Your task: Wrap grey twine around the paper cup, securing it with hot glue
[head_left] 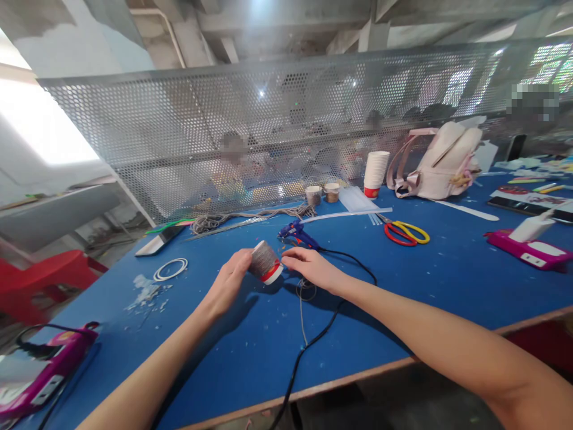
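Note:
A paper cup [265, 261], tilted over the table, is wound with grey cord around much of its side. A red and white band shows at its lower end. My left hand [233, 272] is closed around the cup from the left. At the cup's right side, my right hand [313, 267] has its fingers pinched together, seemingly on the grey cord [302, 316], whose loose loops hang or lie just below that hand. Exactly how the fingertips grip it is too small to see. Just beyond the hands lies a blue hot glue gun [296, 233] with a black cable.
Red-and-yellow scissors [406, 233], glue sticks [349, 215], a cup stack [376, 173] and two wrapped cups [322, 193] lie farther back. A cord bundle [210, 223] and white cable [171, 270] are left. Power strips [530, 249] flank the table; a backpack [441, 164] stands back right.

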`<state>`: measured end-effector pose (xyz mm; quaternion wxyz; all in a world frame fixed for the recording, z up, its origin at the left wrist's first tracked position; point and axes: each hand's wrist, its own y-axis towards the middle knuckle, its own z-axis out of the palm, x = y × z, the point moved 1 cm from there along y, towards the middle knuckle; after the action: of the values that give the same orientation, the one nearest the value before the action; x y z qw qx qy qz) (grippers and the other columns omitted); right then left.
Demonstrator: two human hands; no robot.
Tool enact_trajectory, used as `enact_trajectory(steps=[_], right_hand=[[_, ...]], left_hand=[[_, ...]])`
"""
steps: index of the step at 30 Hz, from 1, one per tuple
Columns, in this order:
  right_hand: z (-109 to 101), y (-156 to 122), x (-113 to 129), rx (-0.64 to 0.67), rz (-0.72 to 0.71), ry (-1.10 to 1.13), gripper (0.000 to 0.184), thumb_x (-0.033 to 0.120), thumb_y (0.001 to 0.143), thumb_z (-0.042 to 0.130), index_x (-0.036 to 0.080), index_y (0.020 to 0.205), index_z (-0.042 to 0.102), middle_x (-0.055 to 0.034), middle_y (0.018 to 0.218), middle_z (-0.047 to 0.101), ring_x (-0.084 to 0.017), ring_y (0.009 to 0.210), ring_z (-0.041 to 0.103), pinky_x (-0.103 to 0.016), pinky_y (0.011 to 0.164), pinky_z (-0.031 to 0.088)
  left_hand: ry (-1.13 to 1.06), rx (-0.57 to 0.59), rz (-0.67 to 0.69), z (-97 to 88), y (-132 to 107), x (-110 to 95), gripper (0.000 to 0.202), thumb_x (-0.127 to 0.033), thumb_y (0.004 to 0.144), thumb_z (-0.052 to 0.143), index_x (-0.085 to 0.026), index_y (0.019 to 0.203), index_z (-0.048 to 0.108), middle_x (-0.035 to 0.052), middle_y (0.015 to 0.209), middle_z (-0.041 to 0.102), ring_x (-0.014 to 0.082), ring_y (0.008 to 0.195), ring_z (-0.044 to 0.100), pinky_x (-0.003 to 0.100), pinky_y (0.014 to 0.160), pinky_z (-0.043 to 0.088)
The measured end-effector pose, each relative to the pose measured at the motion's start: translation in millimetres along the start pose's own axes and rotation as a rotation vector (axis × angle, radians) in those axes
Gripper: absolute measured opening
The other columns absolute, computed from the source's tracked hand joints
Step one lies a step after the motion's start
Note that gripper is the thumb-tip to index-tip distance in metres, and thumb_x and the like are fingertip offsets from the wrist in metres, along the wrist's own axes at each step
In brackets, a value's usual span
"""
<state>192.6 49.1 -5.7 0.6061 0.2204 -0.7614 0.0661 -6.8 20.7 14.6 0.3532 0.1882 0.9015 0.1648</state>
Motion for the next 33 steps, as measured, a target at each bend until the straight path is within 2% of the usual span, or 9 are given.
enact_trajectory(steps=[4, 8, 11, 13, 16, 19, 24, 29, 33], right_hand=[[-1, -2, -3, -0.102, -0.108, -0.176, 0.019, 0.03, 0.082, 0.061, 0.017, 0.096, 0.065, -0.0074, 0.102, 0.065, -0.019, 0.092, 0.059, -0.037, 0.087, 0.043], [0, -5, -5, -0.12, -0.216, -0.299, 0.018, 0.03, 0.086, 0.057, 0.017, 0.096, 0.064, -0.0069, 0.1, 0.065, -0.017, 0.085, 0.061, -0.033, 0.079, 0.046], [0, -6, -5, -0.122, -0.235, -0.313, 0.018, 0.03, 0.086, 0.056, 0.017, 0.096, 0.064, -0.0072, 0.099, 0.066, -0.017, 0.082, 0.061, -0.032, 0.075, 0.047], [-1, -6, -4, -0.136, -0.254, -0.297, 0.018, 0.03, 0.086, 0.055, 0.017, 0.096, 0.063, -0.0072, 0.098, 0.066, -0.017, 0.084, 0.061, -0.032, 0.075, 0.047], [-3, -7, -2, -0.162, -0.281, -0.237, 0.02, 0.025, 0.085, 0.053, 0.018, 0.103, 0.061, -0.0069, 0.1, 0.067, -0.016, 0.083, 0.061, -0.031, 0.074, 0.049], [-4, -8, 0, -0.156, -0.334, -0.208, 0.021, 0.016, 0.085, 0.047, 0.017, 0.1, 0.063, -0.0063, 0.098, 0.068, -0.014, 0.079, 0.062, -0.029, 0.073, 0.05], [1, -13, 2, -0.135, -0.378, -0.208, 0.019, 0.015, 0.085, 0.048, 0.016, 0.086, 0.067, -0.0047, 0.083, 0.071, -0.013, 0.066, 0.063, -0.026, 0.065, 0.049], [10, -21, 7, -0.107, -0.367, -0.283, 0.011, 0.013, 0.083, 0.056, 0.016, 0.08, 0.066, -0.0022, 0.072, 0.069, -0.013, 0.062, 0.062, -0.024, 0.06, 0.045], [14, -26, 11, -0.047, -0.4, -0.524, 0.012, 0.013, 0.086, 0.052, 0.016, 0.076, 0.059, -0.0018, 0.07, 0.065, -0.012, 0.061, 0.057, -0.023, 0.058, 0.039]], left_hand=[[0.225, -0.033, 0.12, -2.8, 3, 1, 0.042, -0.043, 0.092, 0.03, -0.022, 0.077, 0.063, 0.0041, 0.071, 0.061, 0.0205, 0.07, 0.054, 0.035, 0.07, 0.046], [0.51, 0.074, 0.218, -0.3, 1, 2, 0.035, -0.041, 0.091, 0.035, -0.022, 0.085, 0.064, 0.0072, 0.082, 0.065, 0.0223, 0.076, 0.053, 0.038, 0.073, 0.046], [0.493, 0.099, 0.184, -1.8, 1, 3, 0.034, -0.04, 0.091, 0.036, -0.021, 0.103, 0.062, 0.0088, 0.098, 0.066, 0.0234, 0.089, 0.056, 0.039, 0.082, 0.047], [0.412, 0.03, 0.18, -7.1, 2, 3, 0.035, -0.04, 0.09, 0.038, -0.022, 0.112, 0.059, 0.0088, 0.109, 0.064, 0.0237, 0.102, 0.055, 0.04, 0.09, 0.045], [0.311, -0.168, 0.153, -20.9, 2, 3, 0.037, -0.042, 0.087, 0.04, -0.022, 0.114, 0.057, 0.0086, 0.117, 0.059, 0.0242, 0.114, 0.05, 0.042, 0.099, 0.04], [0.226, -0.29, 0.055, -35.5, -3, 4, 0.034, -0.04, 0.087, 0.037, -0.022, 0.105, 0.059, 0.0057, 0.105, 0.063, 0.0209, 0.102, 0.057, 0.036, 0.092, 0.044], [0.195, -0.311, -0.184, -48.5, -20, 10, 0.03, -0.042, 0.084, 0.04, -0.021, 0.083, 0.061, 0.0004, 0.07, 0.064, 0.0169, 0.07, 0.061, 0.027, 0.069, 0.047], [0.226, -0.24, -0.262, -50.0, -41, 12, 0.03, -0.045, 0.077, 0.048, -0.021, 0.08, 0.064, 0.0016, 0.071, 0.069, 0.0183, 0.07, 0.064, 0.026, 0.066, 0.047], [0.306, -0.141, -0.238, -47.3, -54, 1, 0.027, -0.043, 0.077, 0.045, -0.021, 0.074, 0.06, 0.0002, 0.067, 0.066, 0.0165, 0.062, 0.059, 0.026, 0.061, 0.044]])
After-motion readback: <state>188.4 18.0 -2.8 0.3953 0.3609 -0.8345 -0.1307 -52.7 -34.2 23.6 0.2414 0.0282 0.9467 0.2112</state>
